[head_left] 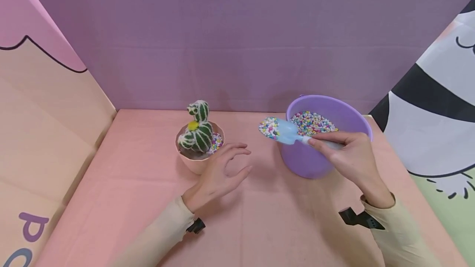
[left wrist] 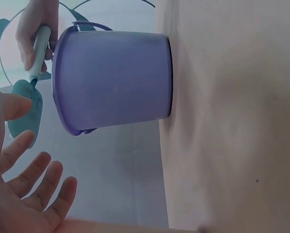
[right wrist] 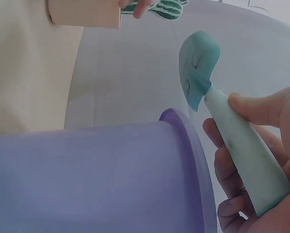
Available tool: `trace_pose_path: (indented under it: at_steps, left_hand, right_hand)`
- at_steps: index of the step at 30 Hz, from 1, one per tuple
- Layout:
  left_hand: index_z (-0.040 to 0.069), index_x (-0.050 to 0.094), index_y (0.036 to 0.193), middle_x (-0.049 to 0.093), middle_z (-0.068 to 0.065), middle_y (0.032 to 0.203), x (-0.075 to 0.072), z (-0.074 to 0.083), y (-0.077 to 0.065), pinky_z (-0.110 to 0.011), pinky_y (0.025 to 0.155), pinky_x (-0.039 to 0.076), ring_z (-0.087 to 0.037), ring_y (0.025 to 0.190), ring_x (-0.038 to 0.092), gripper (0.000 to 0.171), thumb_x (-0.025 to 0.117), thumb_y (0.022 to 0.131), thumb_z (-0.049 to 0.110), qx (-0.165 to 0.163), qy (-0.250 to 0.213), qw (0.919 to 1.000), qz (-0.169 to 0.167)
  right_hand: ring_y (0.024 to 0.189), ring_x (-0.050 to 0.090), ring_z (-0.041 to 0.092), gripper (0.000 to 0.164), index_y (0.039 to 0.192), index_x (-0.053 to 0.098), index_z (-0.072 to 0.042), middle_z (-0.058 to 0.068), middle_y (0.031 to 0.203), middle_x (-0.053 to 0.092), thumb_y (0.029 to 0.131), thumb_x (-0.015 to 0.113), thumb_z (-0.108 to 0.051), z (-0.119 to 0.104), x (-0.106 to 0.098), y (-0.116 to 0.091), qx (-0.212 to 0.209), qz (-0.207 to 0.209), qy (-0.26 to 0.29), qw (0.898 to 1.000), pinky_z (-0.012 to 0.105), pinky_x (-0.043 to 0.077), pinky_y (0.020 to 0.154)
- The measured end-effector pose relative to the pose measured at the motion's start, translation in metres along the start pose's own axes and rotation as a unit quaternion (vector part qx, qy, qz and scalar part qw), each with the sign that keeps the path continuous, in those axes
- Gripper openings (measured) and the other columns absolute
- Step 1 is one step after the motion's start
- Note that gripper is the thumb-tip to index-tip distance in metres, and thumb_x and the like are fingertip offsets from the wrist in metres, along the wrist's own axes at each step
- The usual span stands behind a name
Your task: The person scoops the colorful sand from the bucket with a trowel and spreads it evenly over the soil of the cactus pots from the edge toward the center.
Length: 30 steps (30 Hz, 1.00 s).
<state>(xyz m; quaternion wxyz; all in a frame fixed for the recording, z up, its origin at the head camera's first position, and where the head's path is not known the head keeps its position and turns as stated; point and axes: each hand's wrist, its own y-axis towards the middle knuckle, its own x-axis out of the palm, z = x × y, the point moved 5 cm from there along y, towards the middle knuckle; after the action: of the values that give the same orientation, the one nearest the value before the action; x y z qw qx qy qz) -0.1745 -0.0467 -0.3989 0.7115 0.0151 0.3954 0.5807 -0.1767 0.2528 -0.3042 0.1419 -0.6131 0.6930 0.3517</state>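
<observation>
My right hand (head_left: pixel 352 155) grips the pale handle of a small blue trowel (head_left: pixel 288 132), held above the near left rim of a purple bucket (head_left: pixel 311 162). Multicoloured pebbles (head_left: pixel 269 127) lie on the trowel's blade. More pebbles (head_left: pixel 311 123) fill the lower part of the bucket. My left hand (head_left: pixel 222 172) is beside a peach pot (head_left: pixel 193 165), its fingers loosely spread and holding nothing; whether it touches the pot I cannot tell. A green toy cactus (head_left: pixel 200 135) with a yellow flower stands in the pot, and some pebbles (head_left: pixel 216 143) lie at its right side.
The pink-covered table (head_left: pixel 148 201) carries the pot left of centre and the bucket at right. Behind it rises a purple cloth wall (head_left: pixel 237 44). Printed cartoon panels flank it at left (head_left: pixel 44 106) and right (head_left: pixel 438 122).
</observation>
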Motion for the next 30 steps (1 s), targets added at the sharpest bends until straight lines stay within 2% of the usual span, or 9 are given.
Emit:
trace_pose_path:
  at_steps: [9,13,18,21,30]
  left_hand:
    - [0.015,0.074,0.124,0.068,0.000,0.139,-0.010,0.002,-0.011,-0.042,0.116,0.050,-0.019,0.136,0.061,0.032,0.082,0.093,0.022,0.011,-0.014,0.9998,0.006]
    - [0.015,0.074,0.124,0.069,-0.001,0.139,-0.016,-0.001,-0.020,-0.042,0.117,0.049,-0.020,0.137,0.061,0.032,0.082,0.093,0.019,0.018,-0.016,0.9996,0.014]
    - [0.015,0.075,0.120,0.071,-0.005,0.133,-0.026,-0.007,-0.032,-0.034,0.106,0.056,-0.022,0.129,0.064,0.031,0.083,0.090,0.010,0.044,-0.023,0.9979,0.043]
    - [0.014,0.075,0.117,0.072,-0.007,0.130,-0.032,-0.010,-0.037,-0.025,0.101,0.056,-0.024,0.125,0.065,0.030,0.083,0.089,0.006,0.062,-0.033,0.9959,0.058]
    - [0.012,0.079,0.107,0.078,-0.006,0.113,-0.059,-0.026,-0.052,-0.021,0.104,0.048,-0.022,0.110,0.070,0.028,0.082,0.083,-0.001,0.099,-0.017,0.9883,0.115]
  right_hand:
    - [0.087,0.071,-0.011,0.013,0.099,0.088,-0.017,-0.024,0.087,0.079,0.088,0.089,-0.024,-0.007,0.009,0.001,-0.023,0.000,0.008,1.000,0.009,0.053,0.074]
    - [0.084,0.070,-0.009,0.011,0.098,0.088,-0.019,-0.020,0.087,0.080,0.088,0.089,-0.025,-0.009,0.016,0.002,-0.028,-0.004,0.001,1.000,0.011,0.053,0.070]
    - [0.080,0.068,-0.007,0.009,0.096,0.089,-0.022,-0.004,0.091,0.083,0.088,0.089,-0.025,-0.014,0.024,0.001,-0.038,-0.006,-0.003,0.999,0.013,0.050,0.066]
    - [0.082,0.068,-0.008,0.008,0.096,0.088,-0.022,0.001,0.092,0.084,0.088,0.089,-0.026,-0.018,0.028,0.000,-0.042,-0.009,-0.005,0.999,0.012,0.049,0.068]
    - [0.088,0.068,-0.004,0.008,0.095,0.088,-0.022,-0.001,0.095,0.084,0.088,0.088,-0.024,-0.025,0.049,0.002,-0.040,-0.033,-0.006,0.999,0.013,0.050,0.073]
